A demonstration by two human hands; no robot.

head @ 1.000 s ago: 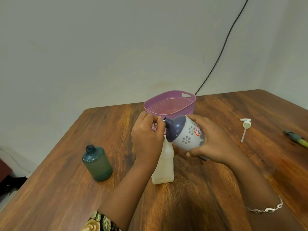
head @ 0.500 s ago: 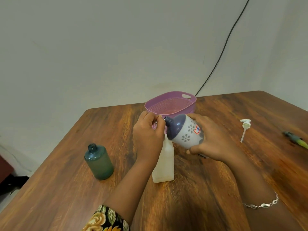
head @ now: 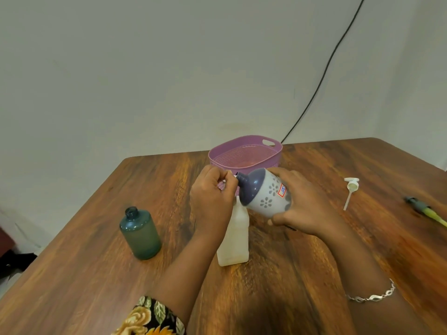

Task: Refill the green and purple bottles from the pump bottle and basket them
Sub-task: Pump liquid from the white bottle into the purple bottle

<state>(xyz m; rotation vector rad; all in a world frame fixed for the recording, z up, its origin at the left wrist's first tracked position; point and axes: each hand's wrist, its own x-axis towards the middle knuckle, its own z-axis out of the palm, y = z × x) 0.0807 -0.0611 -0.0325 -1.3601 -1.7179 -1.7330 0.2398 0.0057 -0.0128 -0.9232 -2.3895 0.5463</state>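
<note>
Uncapping, seemingly: right hand [head: 307,209] is clamping the tilted purple-topped flowered plastic bottle [head: 263,194], left hand [head: 212,192] is pinching its mouth; next is lifting the translucent white pump bottle [head: 233,238] to pour.

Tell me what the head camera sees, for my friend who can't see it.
A right hand holds a purple bottle tilted, its neck toward a left hand that pinches at its mouth, above a white pump bottle standing on a table. An open green bottle stands at left, a purple basket behind, a pump head lies at right.
</note>
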